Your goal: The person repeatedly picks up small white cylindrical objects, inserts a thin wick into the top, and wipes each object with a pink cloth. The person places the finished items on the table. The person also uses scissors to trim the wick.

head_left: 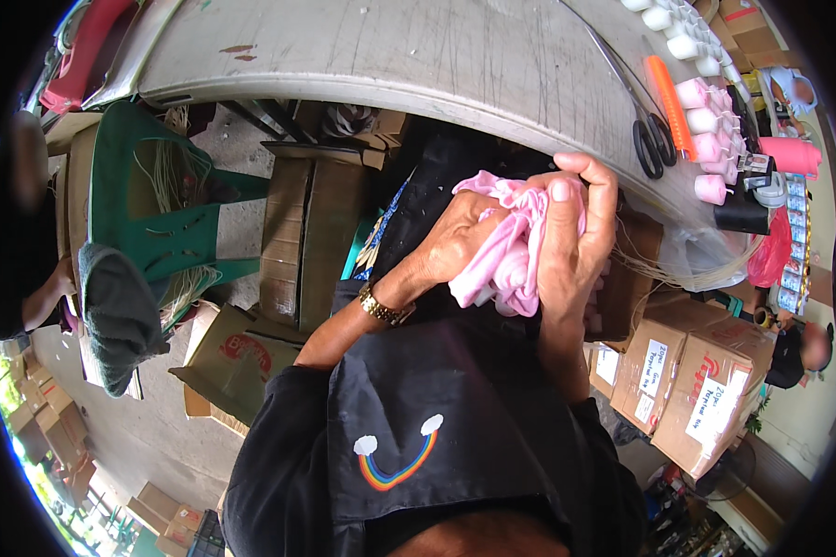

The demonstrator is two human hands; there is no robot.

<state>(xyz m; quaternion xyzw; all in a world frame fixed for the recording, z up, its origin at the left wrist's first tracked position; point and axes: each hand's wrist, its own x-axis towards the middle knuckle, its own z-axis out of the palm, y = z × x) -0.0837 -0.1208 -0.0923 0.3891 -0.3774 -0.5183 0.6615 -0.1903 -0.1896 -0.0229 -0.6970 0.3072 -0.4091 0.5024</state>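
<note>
A bunched pink cloth [494, 265] is held up between my two hands, in front of my black apron [437, 381]. My left hand [457, 239] is closed, its fingers tucked into the folds, with a gold-coloured watch on the wrist. From the other side my right hand [571, 227] grips the cloth, thumb pressed along it and fingers bent around behind. Something pale pink and rounded shows among the folds; whether it is a separate thing or more cloth I cannot tell.
Beyond my hands stands a grey table [372, 56]. On its right lie black scissors [655, 144], an orange cutter [671, 107] and rows of small white and pink cylinders [706, 121]. Cardboard boxes [683, 371] stand right; a green chair [149, 218] and another person [37, 269] are left.
</note>
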